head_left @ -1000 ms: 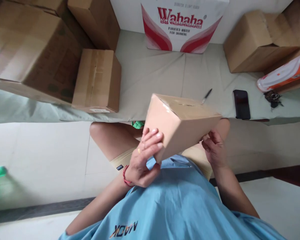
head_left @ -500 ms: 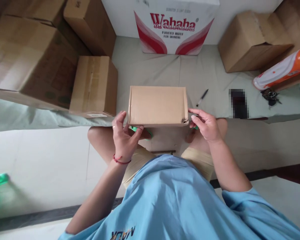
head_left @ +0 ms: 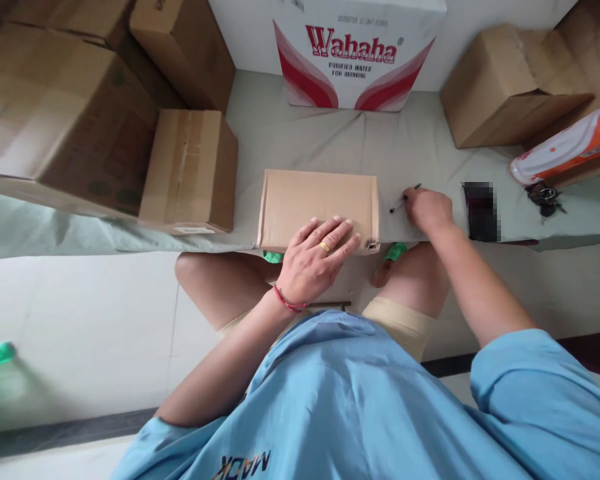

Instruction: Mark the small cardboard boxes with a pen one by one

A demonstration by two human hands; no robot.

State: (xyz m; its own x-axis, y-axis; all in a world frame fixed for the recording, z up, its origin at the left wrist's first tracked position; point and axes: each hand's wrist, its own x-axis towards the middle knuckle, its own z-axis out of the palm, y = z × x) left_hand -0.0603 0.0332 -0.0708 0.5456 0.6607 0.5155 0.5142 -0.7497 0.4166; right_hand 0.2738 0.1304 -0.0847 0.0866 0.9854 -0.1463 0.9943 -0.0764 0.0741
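Observation:
A small brown cardboard box (head_left: pixel 315 197) lies at the near edge of the cloth-covered surface, its near right corner torn. Flat on its top and near edge rests my left hand (head_left: pixel 317 257), fingers spread and a ring on one of them. To the right of the box, my right hand (head_left: pixel 427 210) has its fingers closed around a pen (head_left: pixel 396 208), whose two ends show past the fingertips. The pen is still low at the cloth; whether it touches the cloth I cannot tell.
Cardboard boxes (head_left: pixel 185 167) stack up on the left. A white and red Wahaha carton (head_left: pixel 355 60) stands at the back, another brown box (head_left: pixel 500 87) at the right. Beyond my right hand lie a dark blurred-out object (head_left: pixel 480 212), keys (head_left: pixel 546 198) and an orange-white container (head_left: pixel 565 147).
My left hand has moved from the box's left corner onto its top. My right hand has left the box's right side and closed on the pen.

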